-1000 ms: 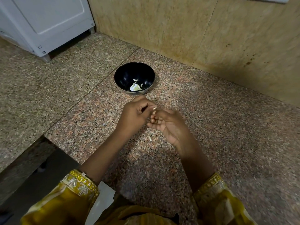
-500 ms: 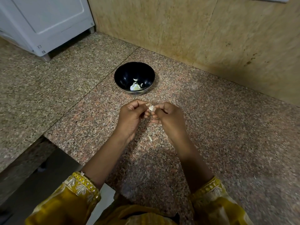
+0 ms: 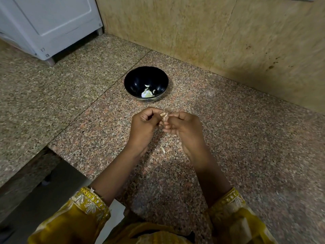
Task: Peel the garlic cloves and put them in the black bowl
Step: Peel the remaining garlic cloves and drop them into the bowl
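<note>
A small garlic clove [image 3: 165,117] is pinched between the fingertips of both hands, just above the counter. My left hand [image 3: 144,123] curls its fingers around the clove's left side. My right hand [image 3: 184,128] pinches it from the right. Most of the clove is hidden by the fingers. The black bowl [image 3: 133,83] stands on the counter a short way beyond the hands, with a few pale garlic pieces [image 3: 146,93] at its bottom.
A scrap of garlic skin [image 3: 163,150] lies on the speckled granite counter [image 3: 246,147] below the hands. A tan stone wall [image 3: 211,32] runs behind the bowl. A white appliance [image 3: 49,23] stands at the back left. The counter edge drops off at the lower left.
Both hands have lifted a little toward the bowl. The right hand turned from palm-up fingers to a pinch on the clove, meeting the left hand's fingertips.
</note>
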